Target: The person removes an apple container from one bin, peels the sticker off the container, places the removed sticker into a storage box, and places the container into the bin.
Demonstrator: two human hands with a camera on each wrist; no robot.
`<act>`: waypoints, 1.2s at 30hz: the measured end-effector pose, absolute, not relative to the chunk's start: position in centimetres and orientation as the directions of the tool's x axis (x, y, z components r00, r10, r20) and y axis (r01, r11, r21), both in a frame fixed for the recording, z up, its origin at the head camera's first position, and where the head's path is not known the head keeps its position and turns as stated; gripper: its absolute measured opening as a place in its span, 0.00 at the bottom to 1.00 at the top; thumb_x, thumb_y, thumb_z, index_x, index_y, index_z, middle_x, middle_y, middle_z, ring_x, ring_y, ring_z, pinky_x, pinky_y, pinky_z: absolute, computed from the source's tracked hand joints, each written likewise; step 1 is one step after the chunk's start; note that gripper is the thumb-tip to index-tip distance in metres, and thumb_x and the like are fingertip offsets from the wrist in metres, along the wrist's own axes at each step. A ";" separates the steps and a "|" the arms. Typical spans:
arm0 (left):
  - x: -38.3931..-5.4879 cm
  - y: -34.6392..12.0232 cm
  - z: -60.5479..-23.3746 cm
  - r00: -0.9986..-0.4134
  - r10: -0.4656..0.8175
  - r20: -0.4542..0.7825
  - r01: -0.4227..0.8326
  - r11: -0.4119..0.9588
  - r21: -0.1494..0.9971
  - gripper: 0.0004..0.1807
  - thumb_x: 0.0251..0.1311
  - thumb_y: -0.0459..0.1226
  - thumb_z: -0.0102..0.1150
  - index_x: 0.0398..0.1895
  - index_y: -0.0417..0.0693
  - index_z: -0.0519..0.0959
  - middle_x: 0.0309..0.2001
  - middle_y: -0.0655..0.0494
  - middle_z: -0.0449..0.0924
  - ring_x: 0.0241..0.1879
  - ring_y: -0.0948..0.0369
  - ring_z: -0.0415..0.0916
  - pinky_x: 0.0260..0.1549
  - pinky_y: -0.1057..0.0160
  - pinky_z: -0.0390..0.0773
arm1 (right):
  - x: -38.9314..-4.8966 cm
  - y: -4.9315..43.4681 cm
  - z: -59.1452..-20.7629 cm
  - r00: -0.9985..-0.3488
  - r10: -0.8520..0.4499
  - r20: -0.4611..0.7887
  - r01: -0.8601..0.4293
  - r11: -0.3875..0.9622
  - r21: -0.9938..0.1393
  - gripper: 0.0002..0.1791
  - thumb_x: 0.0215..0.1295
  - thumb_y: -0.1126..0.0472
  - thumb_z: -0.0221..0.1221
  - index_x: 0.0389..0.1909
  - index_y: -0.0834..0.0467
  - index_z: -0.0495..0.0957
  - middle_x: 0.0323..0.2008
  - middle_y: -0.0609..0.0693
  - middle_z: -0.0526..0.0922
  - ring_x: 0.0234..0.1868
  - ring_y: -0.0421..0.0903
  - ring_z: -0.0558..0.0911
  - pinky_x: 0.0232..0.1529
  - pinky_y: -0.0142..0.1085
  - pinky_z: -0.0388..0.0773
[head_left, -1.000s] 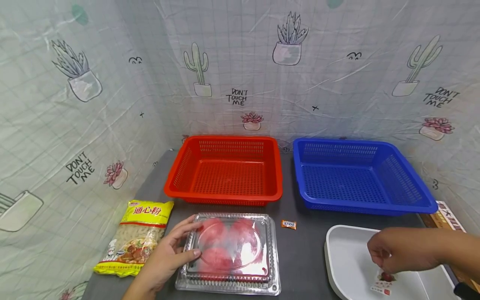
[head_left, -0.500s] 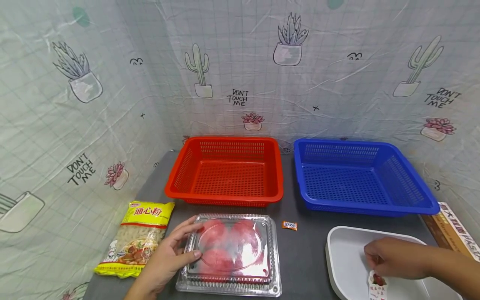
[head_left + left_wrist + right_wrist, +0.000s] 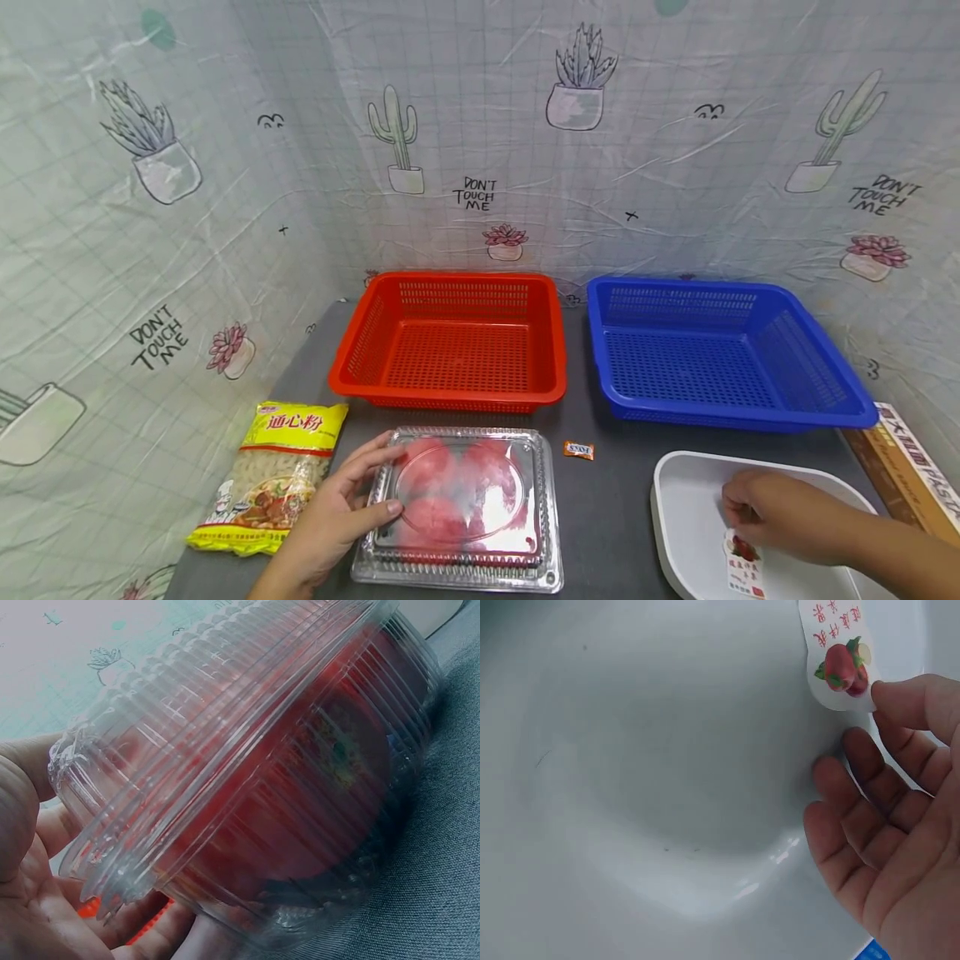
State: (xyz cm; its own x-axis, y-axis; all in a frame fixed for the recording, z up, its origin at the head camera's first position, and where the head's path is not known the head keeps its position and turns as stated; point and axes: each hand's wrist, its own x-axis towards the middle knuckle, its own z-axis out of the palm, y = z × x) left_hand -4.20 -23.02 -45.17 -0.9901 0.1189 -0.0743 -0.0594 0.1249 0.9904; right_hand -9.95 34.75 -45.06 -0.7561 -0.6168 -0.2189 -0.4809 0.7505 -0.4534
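My left hand (image 3: 337, 517) grips the left side of a clear plastic clamshell container (image 3: 546, 533), with the thumb on its lid. Red round fruits (image 3: 431, 525) show through the lid. In the left wrist view, fingers (image 3: 154, 930) reach beneath the container's ribbed rim. My right hand (image 3: 783, 517) is inside a white tray (image 3: 678, 517) at lower right. Between thumb and forefinger it pinches the edge of a small white label (image 3: 836, 675) printed with red apples and red characters. The other fingers of that hand are loosely curled.
Behind stand a red basket (image 3: 457, 354) and a blue basket (image 3: 686, 367). A small orange-and-white wrapped candy (image 3: 578, 450) lies right of the container. At left is a yellow pasta bag (image 3: 281, 467); a brown box (image 3: 903, 467) lies at the right edge.
My right hand has moved left inside the white tray, carrying the label with it. The left hand and the clamshell container have stayed in place.
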 end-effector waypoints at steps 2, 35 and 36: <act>-4.2 -23.0 -45.2 -0.991 0.117 -0.071 -0.055 0.129 0.990 0.33 0.61 0.30 0.75 0.70 0.44 0.79 0.83 0.47 0.56 0.79 0.40 0.54 0.58 0.65 0.79 | -9.8 34.8 -45.1 -0.765 -0.607 -0.216 -0.479 0.760 -0.440 0.17 0.61 0.63 0.72 0.26 0.41 0.74 0.24 0.31 0.68 0.28 0.29 0.66 0.27 0.29 0.63; -3.9 -22.9 -44.7 -0.992 0.107 -0.066 -0.048 0.167 0.985 0.32 0.61 0.30 0.76 0.70 0.46 0.80 0.82 0.49 0.58 0.74 0.59 0.63 0.56 0.64 0.80 | -7.3 29.6 -40.3 -0.775 -0.592 -0.220 -0.398 0.729 -0.557 0.19 0.71 0.52 0.69 0.57 0.56 0.82 0.49 0.46 0.87 0.41 0.32 0.80 0.38 0.36 0.83; -3.9 -22.9 -44.7 -0.992 0.111 -0.066 -0.047 0.167 0.985 0.32 0.61 0.30 0.76 0.70 0.46 0.79 0.82 0.49 0.58 0.73 0.61 0.63 0.57 0.64 0.80 | -7.1 29.3 -40.3 -0.780 -0.594 -0.195 -0.409 0.721 -0.559 0.20 0.71 0.51 0.69 0.58 0.55 0.82 0.50 0.47 0.87 0.41 0.33 0.81 0.38 0.36 0.83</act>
